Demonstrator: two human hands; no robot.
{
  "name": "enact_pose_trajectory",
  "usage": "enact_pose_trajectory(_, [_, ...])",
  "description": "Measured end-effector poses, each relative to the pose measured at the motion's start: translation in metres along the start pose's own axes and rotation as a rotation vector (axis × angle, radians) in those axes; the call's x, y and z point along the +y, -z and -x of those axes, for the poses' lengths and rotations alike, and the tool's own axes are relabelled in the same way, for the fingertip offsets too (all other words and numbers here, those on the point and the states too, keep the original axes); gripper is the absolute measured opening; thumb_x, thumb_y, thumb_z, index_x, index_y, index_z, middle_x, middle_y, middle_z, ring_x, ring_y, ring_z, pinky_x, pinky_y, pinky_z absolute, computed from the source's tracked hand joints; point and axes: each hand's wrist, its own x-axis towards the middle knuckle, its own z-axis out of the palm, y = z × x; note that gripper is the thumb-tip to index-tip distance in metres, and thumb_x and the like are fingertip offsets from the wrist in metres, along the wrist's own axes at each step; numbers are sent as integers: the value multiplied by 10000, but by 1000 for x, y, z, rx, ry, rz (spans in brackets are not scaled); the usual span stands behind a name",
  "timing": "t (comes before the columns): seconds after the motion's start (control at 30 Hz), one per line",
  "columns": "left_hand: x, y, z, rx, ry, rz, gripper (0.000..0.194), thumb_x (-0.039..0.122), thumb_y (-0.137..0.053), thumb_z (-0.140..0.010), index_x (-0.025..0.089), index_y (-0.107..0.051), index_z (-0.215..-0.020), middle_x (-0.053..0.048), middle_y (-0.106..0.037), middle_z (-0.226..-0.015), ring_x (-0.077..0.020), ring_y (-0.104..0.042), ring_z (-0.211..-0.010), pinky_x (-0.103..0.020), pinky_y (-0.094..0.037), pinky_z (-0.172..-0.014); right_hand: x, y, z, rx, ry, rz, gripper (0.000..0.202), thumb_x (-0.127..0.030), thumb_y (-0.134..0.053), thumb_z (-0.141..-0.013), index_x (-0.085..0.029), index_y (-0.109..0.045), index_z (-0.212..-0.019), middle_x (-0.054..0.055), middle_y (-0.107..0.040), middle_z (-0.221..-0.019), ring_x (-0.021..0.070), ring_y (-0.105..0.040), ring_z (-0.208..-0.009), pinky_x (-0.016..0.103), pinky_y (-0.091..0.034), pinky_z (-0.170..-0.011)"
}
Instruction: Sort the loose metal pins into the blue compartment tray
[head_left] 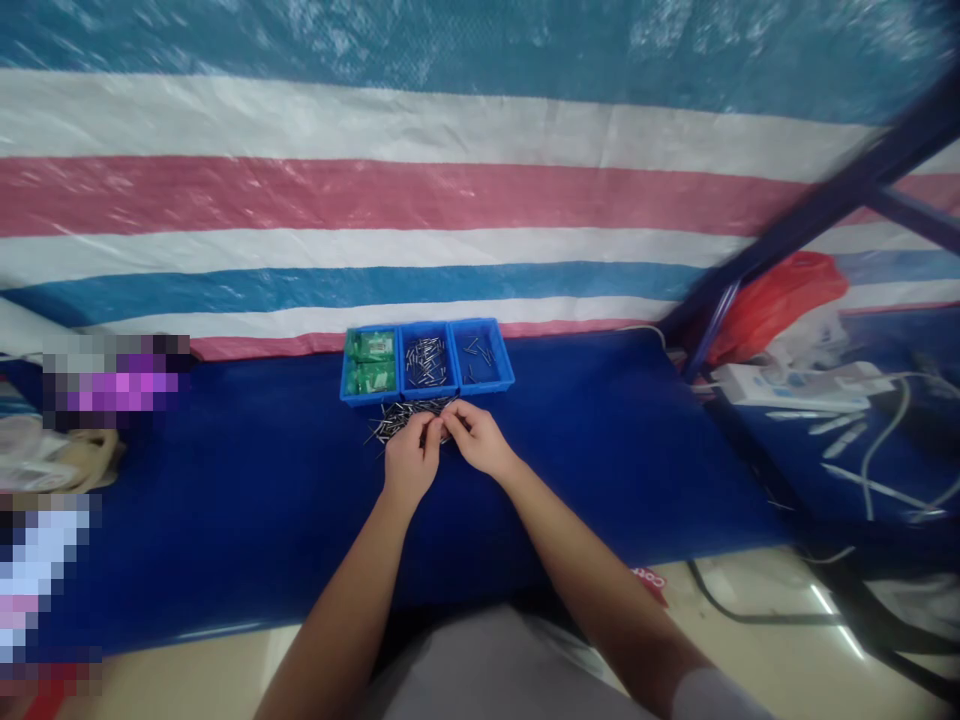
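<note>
My left hand (pixel 411 460) and my right hand (pixel 477 436) meet over a pile of thin dark metal pins (pixel 397 418). Thumbs and fingers of both are pinched together, and what they grip is too small to make out. Directly behind the pile stand three joined blue bins. Green packets (pixel 372 362) fill the left bin (pixel 346 385). Many of the small metal pieces (pixel 426 362) lie in the middle bin (pixel 426 393). Only a few pieces (pixel 480 352) are scattered in the right bin (pixel 504 375).
A blue-covered table (pixel 615 440) lies under everything, with a striped plastic sheet (pixel 450 200) behind it. To the right are a dark metal frame (pixel 787 225), a red bag (pixel 780 300), a white power strip (pixel 787 388) and loose cables. Bags (pixel 67 455) sit at the left edge.
</note>
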Motion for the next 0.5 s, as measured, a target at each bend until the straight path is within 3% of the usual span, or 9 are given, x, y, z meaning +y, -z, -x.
enact_pose_trajectory(0.5, [0,0,1,48,14,-5,205,353,-495,-954,193,-623,-954,-5,-699,-711,-123,-669,-646,-215,-478,-656,4,2,0,-65,-18,5,324,-438,-498,-971,-181,-597,-801,-3,-614,-707,118,-562,-637,236,-441,-629])
